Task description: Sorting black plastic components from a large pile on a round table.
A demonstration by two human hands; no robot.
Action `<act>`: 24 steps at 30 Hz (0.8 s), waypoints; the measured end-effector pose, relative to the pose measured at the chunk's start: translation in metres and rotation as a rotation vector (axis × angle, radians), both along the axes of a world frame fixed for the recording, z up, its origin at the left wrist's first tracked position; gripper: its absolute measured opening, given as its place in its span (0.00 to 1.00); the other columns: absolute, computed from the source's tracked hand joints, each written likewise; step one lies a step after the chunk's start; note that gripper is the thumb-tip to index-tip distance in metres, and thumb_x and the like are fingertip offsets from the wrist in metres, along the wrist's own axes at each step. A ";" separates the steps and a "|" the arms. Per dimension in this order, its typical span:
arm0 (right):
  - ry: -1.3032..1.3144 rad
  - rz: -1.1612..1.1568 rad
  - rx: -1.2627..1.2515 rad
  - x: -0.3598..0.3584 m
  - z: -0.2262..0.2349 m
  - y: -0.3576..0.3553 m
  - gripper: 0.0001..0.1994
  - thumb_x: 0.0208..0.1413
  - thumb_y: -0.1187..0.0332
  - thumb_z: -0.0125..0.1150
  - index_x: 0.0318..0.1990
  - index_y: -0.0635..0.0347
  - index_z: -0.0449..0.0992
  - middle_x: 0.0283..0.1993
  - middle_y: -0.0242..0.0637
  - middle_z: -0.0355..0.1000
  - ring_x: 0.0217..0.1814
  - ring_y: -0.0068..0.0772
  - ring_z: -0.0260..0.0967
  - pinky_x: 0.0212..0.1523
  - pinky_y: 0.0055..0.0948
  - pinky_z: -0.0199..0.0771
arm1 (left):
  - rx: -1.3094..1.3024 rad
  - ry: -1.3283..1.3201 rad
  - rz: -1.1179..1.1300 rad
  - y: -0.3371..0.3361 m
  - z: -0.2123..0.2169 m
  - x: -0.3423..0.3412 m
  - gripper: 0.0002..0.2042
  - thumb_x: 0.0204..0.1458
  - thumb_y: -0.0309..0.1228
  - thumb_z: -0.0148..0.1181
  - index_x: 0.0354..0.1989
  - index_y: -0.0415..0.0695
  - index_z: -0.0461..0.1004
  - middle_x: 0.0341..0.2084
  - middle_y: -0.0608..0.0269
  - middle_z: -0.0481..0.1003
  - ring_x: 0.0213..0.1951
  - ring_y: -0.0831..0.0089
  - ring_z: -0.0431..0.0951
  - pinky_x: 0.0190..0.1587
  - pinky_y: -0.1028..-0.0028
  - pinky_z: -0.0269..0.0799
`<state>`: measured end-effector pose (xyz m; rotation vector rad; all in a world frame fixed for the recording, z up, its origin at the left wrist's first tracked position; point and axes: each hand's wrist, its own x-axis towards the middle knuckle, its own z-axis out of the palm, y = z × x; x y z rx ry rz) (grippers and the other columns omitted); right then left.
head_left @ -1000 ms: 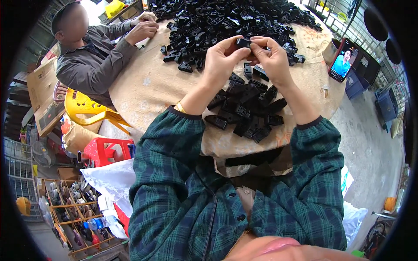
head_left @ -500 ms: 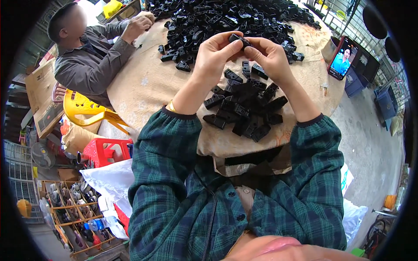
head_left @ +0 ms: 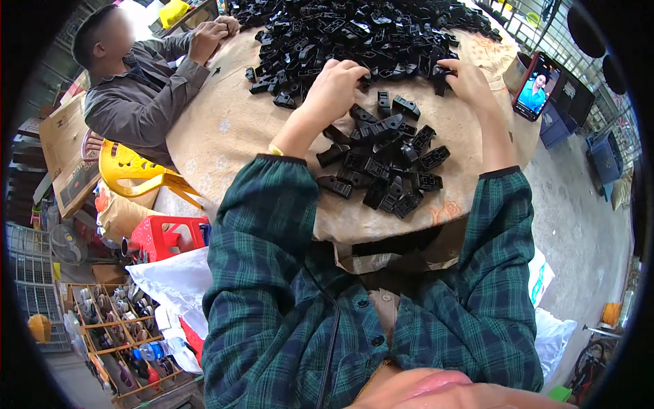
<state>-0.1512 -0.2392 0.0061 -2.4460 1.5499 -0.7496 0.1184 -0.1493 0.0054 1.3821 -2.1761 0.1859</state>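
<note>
My left hand (head_left: 332,90) is over the far left side of a small heap of black plastic parts (head_left: 392,163), fingers curled. A black plastic part (head_left: 364,82) shows at its fingertips, mostly hidden. My right hand (head_left: 471,83) reaches to the front right edge of a large pile of black plastic parts (head_left: 347,37). Between its thumb and fingers is another black plastic part (head_left: 441,79). The small heap, of blocky, slotted pieces, lies between my forearms on the cloth-covered table (head_left: 235,153).
Across the table's left side sits a person in a grey jacket (head_left: 136,109), hands at the table edge. A phone (head_left: 537,92) stands upright at the right edge. On the left are a yellow chair (head_left: 129,170), a red stool (head_left: 163,235) and a shelf rack (head_left: 129,334).
My hands were together over the heap, handling one black part. They have now parted, the right moving to the large pile's edge and the left slightly lower. The small heap is more exposed.
</note>
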 end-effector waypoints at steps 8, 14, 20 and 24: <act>-0.062 -0.041 -0.117 0.006 0.007 0.011 0.15 0.45 0.66 0.60 0.41 0.60 0.74 0.36 0.43 0.74 0.37 0.36 0.72 0.39 0.28 0.70 | 0.063 -0.110 -0.029 -0.005 0.000 -0.010 0.15 0.41 0.24 0.59 0.41 0.48 0.73 0.35 0.59 0.69 0.42 0.61 0.67 0.49 0.69 0.64; -0.756 0.372 0.022 0.056 0.020 0.047 0.15 0.52 0.70 0.58 0.47 0.62 0.72 0.39 0.35 0.73 0.39 0.20 0.69 0.40 0.18 0.69 | 0.424 0.848 -0.169 -0.009 0.002 -0.010 0.12 0.48 0.22 0.58 0.42 0.34 0.70 0.35 0.60 0.73 0.35 0.72 0.75 0.40 0.76 0.74; -0.793 0.489 0.062 0.075 0.015 0.063 0.17 0.51 0.73 0.56 0.50 0.61 0.69 0.41 0.35 0.72 0.42 0.21 0.68 0.41 0.21 0.71 | 0.588 1.543 -0.466 0.003 0.013 -0.020 0.16 0.50 0.24 0.55 0.47 0.33 0.65 0.35 0.58 0.71 0.35 0.73 0.75 0.43 0.75 0.74; -0.723 0.512 0.070 0.074 0.017 0.067 0.17 0.50 0.75 0.57 0.50 0.61 0.70 0.41 0.36 0.72 0.43 0.23 0.69 0.41 0.22 0.71 | 0.619 1.597 -0.487 0.004 0.014 -0.019 0.13 0.53 0.25 0.52 0.48 0.39 0.67 0.35 0.60 0.73 0.37 0.70 0.75 0.43 0.71 0.74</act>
